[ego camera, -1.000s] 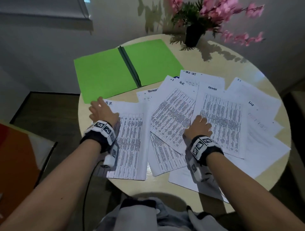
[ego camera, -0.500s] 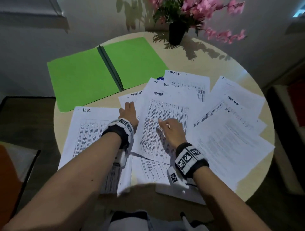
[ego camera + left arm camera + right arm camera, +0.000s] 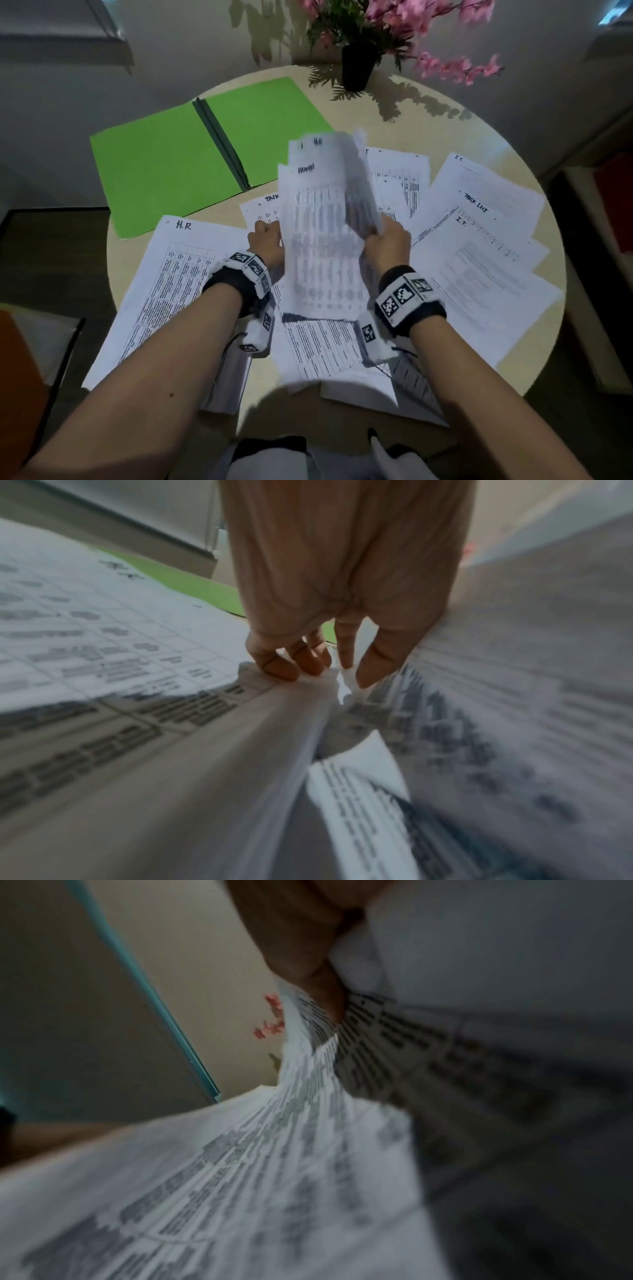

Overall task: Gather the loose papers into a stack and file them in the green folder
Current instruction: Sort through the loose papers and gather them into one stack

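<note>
The green folder (image 3: 205, 161) lies open at the table's far left. Printed papers are spread over the table, an "H.R." sheet (image 3: 178, 284) at the left and several sheets (image 3: 479, 260) at the right. My right hand (image 3: 387, 240) grips a few sheets (image 3: 325, 222) by their right edge and holds them raised and blurred over the middle. In the right wrist view the thumb (image 3: 318, 988) pinches those sheets (image 3: 274, 1177). My left hand (image 3: 269, 241) is at their left edge. Its fingertips (image 3: 291, 666) press down on paper edges lying on the table, with the thumb apart.
A black pot of pink flowers (image 3: 358, 65) stands at the back of the round beige table (image 3: 428, 113). Some papers overhang the near table edge (image 3: 260, 387). An orange object (image 3: 17, 359) sits low at the left, off the table.
Both hands slid sheets toward the middle. The right hand then took hold of a few sheets and lifted them off the table; the left hand moved right to their left edge.
</note>
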